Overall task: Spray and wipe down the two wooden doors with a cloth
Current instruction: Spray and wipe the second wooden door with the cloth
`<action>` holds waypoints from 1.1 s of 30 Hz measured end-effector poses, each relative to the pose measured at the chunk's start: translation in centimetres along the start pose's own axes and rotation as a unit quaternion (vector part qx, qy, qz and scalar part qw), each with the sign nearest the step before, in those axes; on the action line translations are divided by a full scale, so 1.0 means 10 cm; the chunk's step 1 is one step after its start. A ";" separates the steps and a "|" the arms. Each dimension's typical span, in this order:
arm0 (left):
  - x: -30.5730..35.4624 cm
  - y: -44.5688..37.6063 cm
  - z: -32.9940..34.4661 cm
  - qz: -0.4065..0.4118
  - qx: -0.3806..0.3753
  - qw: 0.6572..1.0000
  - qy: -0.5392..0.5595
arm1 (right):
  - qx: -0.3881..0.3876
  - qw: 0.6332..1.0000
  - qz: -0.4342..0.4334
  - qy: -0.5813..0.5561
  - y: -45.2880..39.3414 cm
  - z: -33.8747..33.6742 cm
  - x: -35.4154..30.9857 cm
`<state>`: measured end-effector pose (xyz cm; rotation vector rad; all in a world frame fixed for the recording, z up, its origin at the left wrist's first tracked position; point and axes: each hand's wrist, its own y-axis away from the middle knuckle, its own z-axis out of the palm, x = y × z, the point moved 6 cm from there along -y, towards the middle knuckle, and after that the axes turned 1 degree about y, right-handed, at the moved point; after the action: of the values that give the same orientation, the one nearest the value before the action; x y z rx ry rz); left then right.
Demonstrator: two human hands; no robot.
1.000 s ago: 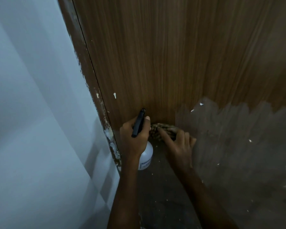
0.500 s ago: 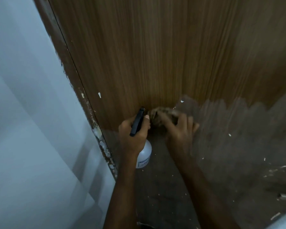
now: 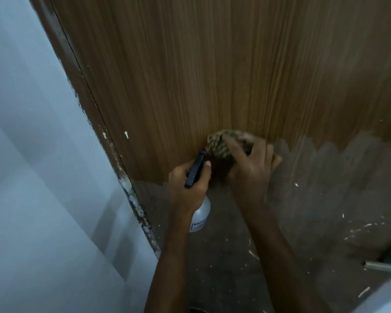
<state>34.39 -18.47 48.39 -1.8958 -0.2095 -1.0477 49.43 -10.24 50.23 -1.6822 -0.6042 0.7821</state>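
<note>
A wooden door (image 3: 212, 75) with vertical grain fills the view; its lower part is dull grey-brown with white specks. My left hand (image 3: 187, 188) grips a white spray bottle (image 3: 201, 216) by its black trigger head (image 3: 195, 169), held close to the door. My right hand (image 3: 251, 168) presses a bunched patterned cloth (image 3: 221, 143) against the door, right at the edge between the clean wood and the dull band. The cloth is blurred and partly hidden under my fingers.
A pale wall (image 3: 32, 177) stands at the left, meeting the paint-flecked door frame (image 3: 124, 177). A metal piece (image 3: 386, 263) shows at the lower right edge. White flecks dot the door's lower part.
My right hand has moved the cloth up the door, from the dull band towards the clean wood. The left hand with the bottle has followed a little; the view has shifted.
</note>
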 end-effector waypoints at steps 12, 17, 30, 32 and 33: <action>0.15 0.13 0.29 -0.054 -0.031 0.998 0.005 | -0.029 0.999 0.024 -0.010 0.22 -0.11 0.39; 0.33 0.16 0.43 -0.036 -0.042 0.998 0.018 | -0.010 0.999 0.046 -0.005 0.30 -0.09 0.50; 0.50 0.03 0.86 -0.011 -0.063 0.997 0.034 | 0.027 0.997 0.073 -0.018 0.10 -0.26 0.98; 0.52 0.03 0.92 -0.007 -0.071 0.997 0.032 | -0.025 0.998 0.050 -0.015 0.62 -0.23 1.04; 0.54 0.02 0.95 -0.005 -0.075 0.997 0.034 | -0.058 0.998 0.029 -0.013 0.81 -0.23 1.10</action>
<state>43.34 -12.53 50.26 -1.9904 -0.1036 -1.1592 58.20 -5.51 40.70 -1.8052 -0.6306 0.8250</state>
